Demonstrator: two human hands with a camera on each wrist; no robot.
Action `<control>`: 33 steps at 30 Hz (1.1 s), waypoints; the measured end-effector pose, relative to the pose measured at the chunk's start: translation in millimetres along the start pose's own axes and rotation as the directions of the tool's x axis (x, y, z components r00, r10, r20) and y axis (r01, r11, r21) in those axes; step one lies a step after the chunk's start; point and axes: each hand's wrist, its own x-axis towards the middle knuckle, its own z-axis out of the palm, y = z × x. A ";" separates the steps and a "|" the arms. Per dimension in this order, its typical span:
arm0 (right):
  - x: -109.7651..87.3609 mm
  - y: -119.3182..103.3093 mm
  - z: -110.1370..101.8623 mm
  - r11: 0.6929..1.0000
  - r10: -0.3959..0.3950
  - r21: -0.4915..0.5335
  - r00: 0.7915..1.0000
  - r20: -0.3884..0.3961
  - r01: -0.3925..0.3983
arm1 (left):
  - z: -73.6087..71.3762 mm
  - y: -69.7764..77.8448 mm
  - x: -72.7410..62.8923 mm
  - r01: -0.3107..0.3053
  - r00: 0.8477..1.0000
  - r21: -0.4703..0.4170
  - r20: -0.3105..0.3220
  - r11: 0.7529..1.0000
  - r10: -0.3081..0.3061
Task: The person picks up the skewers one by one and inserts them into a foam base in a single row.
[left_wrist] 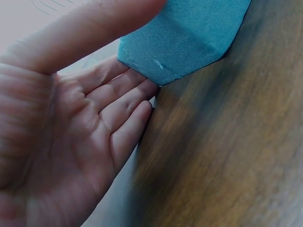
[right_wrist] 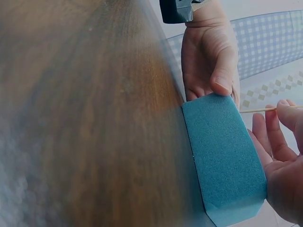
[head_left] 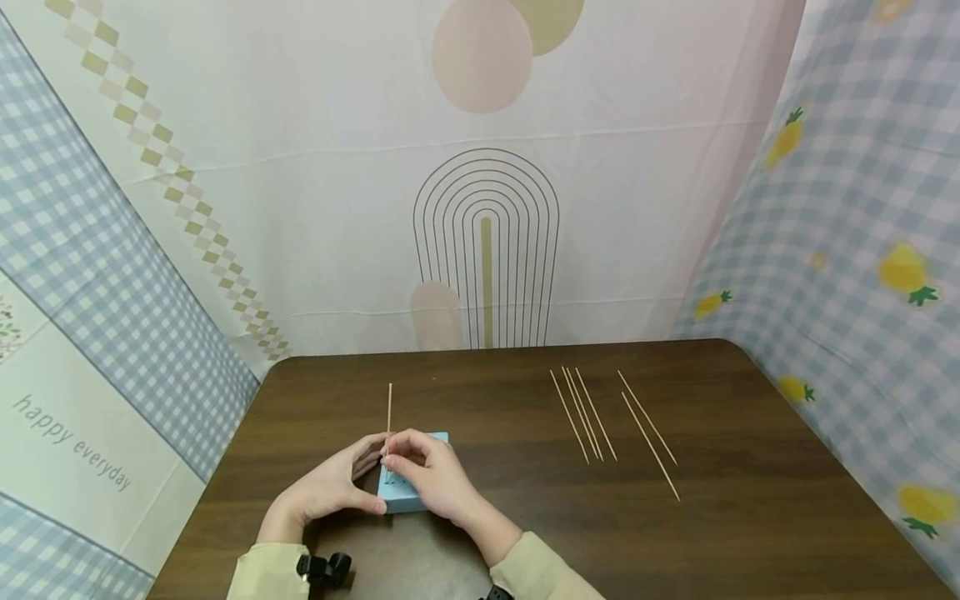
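Observation:
A light blue foam-like block (head_left: 406, 501) lies on the table under both hands. My left hand (head_left: 327, 488) holds it at its left side, the thumb against the near left corner and the fingers farther back. In the left wrist view this hand's palm (left_wrist: 71, 127) faces the block's end (left_wrist: 189, 42). With thumb and fingertips, my right hand (head_left: 441, 477) pinches a thin wooden stick (head_left: 390, 406), upright over the block's left part. The stick's lower end meets the top face; whether it is pushed in, I cannot tell. Small dark marks dot that face.
To the right, several thin wooden sticks (head_left: 579, 417) lie side by side on the dark wooden table (head_left: 750, 517). Two more sticks (head_left: 651, 447) lie just beyond them. Patterned cloths (head_left: 337, 208) hang behind and along both sides.

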 end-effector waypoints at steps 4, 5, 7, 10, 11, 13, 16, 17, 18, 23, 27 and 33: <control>0.3 -1.0 -1.8 0.998 -0.007 -0.060 1.000 0.010 0.008 | -0.6 -0.3 -0.4 0.005 1.000 -0.004 0.004 1.000 -0.005; 0.2 -1.5 -2.3 0.997 -0.007 -0.072 1.000 0.016 0.008 | -0.7 -0.5 -0.5 0.006 1.000 -0.004 0.006 1.000 -0.006; 0.5 -2.4 -3.1 0.996 -0.004 -0.092 1.000 0.025 0.006 | -0.7 -0.6 -0.5 0.007 1.000 -0.006 0.007 1.000 -0.007; 1.0 -3.6 -3.8 0.993 -0.004 -0.119 0.999 0.039 0.009 | -0.6 -0.6 -0.5 0.008 1.000 -0.010 0.008 1.000 -0.008; 1.2 -4.0 -4.0 0.992 -0.005 -0.129 0.999 0.045 0.011 | -0.6 -0.5 -0.5 0.008 1.000 -0.011 0.009 1.000 -0.008; 1.8 -3.9 -4.2 0.988 -0.011 -0.150 0.998 0.057 0.020 | -0.6 -0.1 -0.6 0.008 1.000 -0.017 0.010 1.000 -0.008; 2.5 -3.7 -4.0 0.983 -0.015 -0.183 0.997 0.073 0.028 | -0.8 0.5 -0.8 0.007 1.000 -0.014 0.011 1.000 -0.007; 2.5 -3.7 -4.0 0.981 -0.015 -0.192 0.997 0.078 0.030 | -0.9 0.6 -0.9 0.006 1.000 -0.011 0.012 1.000 -0.006; 2.5 -3.5 -3.8 0.979 -0.016 -0.199 0.997 0.081 0.032 | -0.8 0.8 -1.1 0.009 1.000 -0.010 0.010 1.000 -0.009; 2.0 -2.8 -3.9 0.975 -0.019 -0.218 0.996 0.086 0.037 | -0.6 -0.4 -0.9 0.021 1.000 0.002 0.005 1.000 -0.021; 1.5 -3.0 -5.1 0.970 -0.031 -0.236 0.995 0.097 0.053 | -0.4 -1.1 0.0 0.040 0.999 -0.012 0.005 0.999 -0.040; 1.7 -5.2 -6.2 0.958 -0.049 -0.276 0.991 0.121 0.081 | -0.4 -0.3 -0.5 0.041 0.999 -0.009 0.005 0.999 -0.041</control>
